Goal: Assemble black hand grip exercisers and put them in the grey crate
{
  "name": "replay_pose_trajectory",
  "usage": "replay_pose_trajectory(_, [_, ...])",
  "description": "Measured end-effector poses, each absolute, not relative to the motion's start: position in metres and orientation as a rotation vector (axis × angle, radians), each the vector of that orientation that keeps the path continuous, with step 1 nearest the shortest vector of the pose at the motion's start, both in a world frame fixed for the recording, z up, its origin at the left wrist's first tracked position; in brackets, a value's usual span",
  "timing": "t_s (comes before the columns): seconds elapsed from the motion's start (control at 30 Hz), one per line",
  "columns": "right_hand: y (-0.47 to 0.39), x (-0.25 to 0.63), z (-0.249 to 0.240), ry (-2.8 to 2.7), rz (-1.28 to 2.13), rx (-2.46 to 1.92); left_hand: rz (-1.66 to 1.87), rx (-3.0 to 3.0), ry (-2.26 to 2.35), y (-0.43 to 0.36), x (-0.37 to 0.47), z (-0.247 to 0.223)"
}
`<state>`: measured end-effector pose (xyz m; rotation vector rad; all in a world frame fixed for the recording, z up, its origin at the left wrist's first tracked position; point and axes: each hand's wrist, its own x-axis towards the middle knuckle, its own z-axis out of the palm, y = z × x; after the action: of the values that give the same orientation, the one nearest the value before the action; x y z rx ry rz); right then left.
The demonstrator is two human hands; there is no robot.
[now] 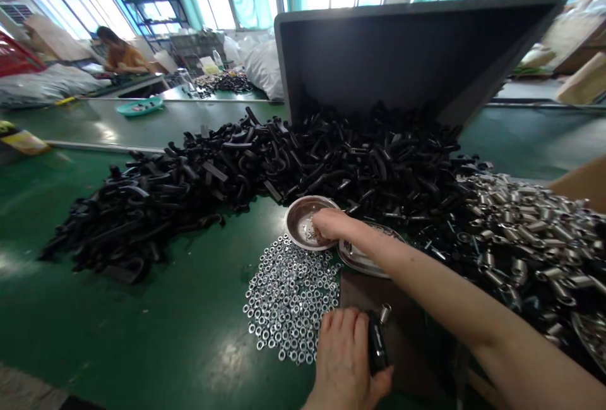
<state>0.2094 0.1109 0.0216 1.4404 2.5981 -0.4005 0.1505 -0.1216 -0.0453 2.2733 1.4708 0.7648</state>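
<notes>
My left hand (344, 354) is closed around a black handle-like part (377, 343) at the front of the bench. A small metal spring (385, 313) sticks out beside the far end of that part. My right hand (327, 224) reaches across into a round metal bowl (292, 228). Its fingers are bent together down among small bits in the bowl, and what they pinch is hidden. Between the two hands, a spread of shiny metal nuts (288, 296) lies on the green table (189, 321). Under my right forearm sits an oval metal dish (364, 265).
A big heap of black curved parts (227, 170) spills from a tipped grey bin (407, 56). Many metal springs (525, 214) cover the right side. Across the table are a teal tray (140, 106), white sacks (262, 66) and a seated person (124, 53).
</notes>
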Motion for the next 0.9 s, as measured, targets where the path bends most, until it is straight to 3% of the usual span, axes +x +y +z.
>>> replay_pose_trajectory(0.17, [0.131,0.224,0.018,2.681,-0.411,1.489,0.853,2.318,1.453,-0.12,0.15,-0.05])
replay_pose_trajectory(0.63, [0.128,0.2,-0.013,2.632,-0.393,1.648,0.657,2.17,1.461,-0.118,0.149,-0.044])
replay_pose_trajectory(0.9, [0.097,0.217,0.017,2.749,-0.508,1.707,0.54,2.145,1.461,-0.113,0.147,-0.028])
